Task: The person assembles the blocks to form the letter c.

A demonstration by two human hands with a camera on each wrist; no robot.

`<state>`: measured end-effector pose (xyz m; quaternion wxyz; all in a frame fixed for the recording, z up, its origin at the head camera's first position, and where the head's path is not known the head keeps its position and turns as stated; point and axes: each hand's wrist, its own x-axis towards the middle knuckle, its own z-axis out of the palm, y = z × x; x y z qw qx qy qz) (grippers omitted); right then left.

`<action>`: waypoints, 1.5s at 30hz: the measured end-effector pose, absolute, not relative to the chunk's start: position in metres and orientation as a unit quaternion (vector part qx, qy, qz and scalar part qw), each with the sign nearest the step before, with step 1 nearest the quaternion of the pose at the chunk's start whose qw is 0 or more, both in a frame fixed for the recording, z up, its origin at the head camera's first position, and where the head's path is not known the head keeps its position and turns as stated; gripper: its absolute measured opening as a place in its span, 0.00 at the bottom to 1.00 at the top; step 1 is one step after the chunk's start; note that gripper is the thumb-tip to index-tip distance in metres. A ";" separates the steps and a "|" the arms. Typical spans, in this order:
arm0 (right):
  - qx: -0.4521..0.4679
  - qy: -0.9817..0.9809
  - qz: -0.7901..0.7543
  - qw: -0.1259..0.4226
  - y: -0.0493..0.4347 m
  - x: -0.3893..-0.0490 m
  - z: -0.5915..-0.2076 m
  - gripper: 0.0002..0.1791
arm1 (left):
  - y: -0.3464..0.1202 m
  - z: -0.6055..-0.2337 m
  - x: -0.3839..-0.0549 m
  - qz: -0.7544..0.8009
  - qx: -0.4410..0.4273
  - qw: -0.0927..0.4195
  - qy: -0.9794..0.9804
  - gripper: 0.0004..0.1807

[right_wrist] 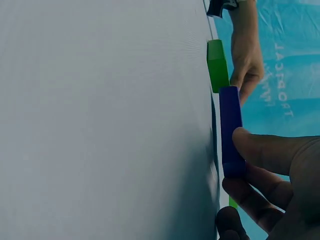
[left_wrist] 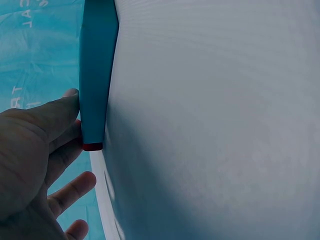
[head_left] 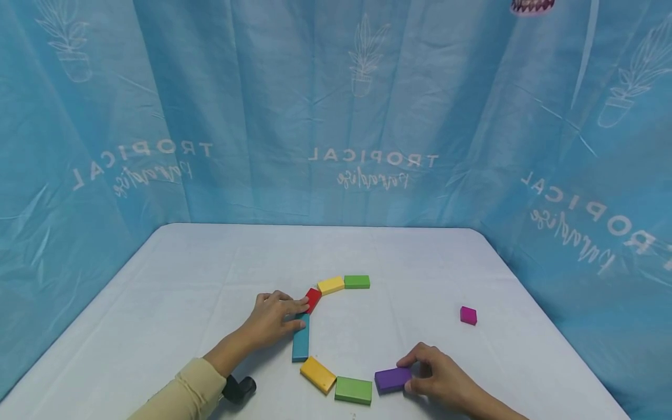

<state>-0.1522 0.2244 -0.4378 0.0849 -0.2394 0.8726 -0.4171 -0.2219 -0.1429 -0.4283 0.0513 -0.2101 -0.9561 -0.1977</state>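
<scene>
My right hand (head_left: 440, 376) pinches a purple rectangular block (head_left: 388, 381) by its right end, thumb on the near side and fingers on the far side. In the right wrist view the purple block (right_wrist: 230, 117) points toward a green block (right_wrist: 217, 65). My left hand (head_left: 270, 321) reaches over the left of the curve, its fingertips on a red block (head_left: 314, 296) and its thumb on a teal block (head_left: 301, 347). From the left wrist, the thumb meets the teal block (left_wrist: 97, 75), and the other fingers are spread.
An arc of blocks lies on the white table (head_left: 199, 280): yellow (head_left: 331, 286) and green (head_left: 357, 282) at the far end, amber (head_left: 318, 375) and green (head_left: 353, 390) at the near end. A small magenta block (head_left: 468, 315) sits apart at right. Blue curtains (head_left: 283, 116) enclose the table.
</scene>
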 end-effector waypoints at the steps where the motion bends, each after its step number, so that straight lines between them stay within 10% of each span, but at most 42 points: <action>1: -0.236 0.873 -0.416 0.092 0.224 -0.152 -0.437 0.15 | -0.143 -0.428 -0.222 -0.199 -0.211 0.051 -0.956 0.24; 45: -0.273 0.880 -0.380 0.087 0.223 -0.146 -0.441 0.15 | -0.143 -0.431 -0.224 -0.198 -0.209 0.057 -0.956 0.25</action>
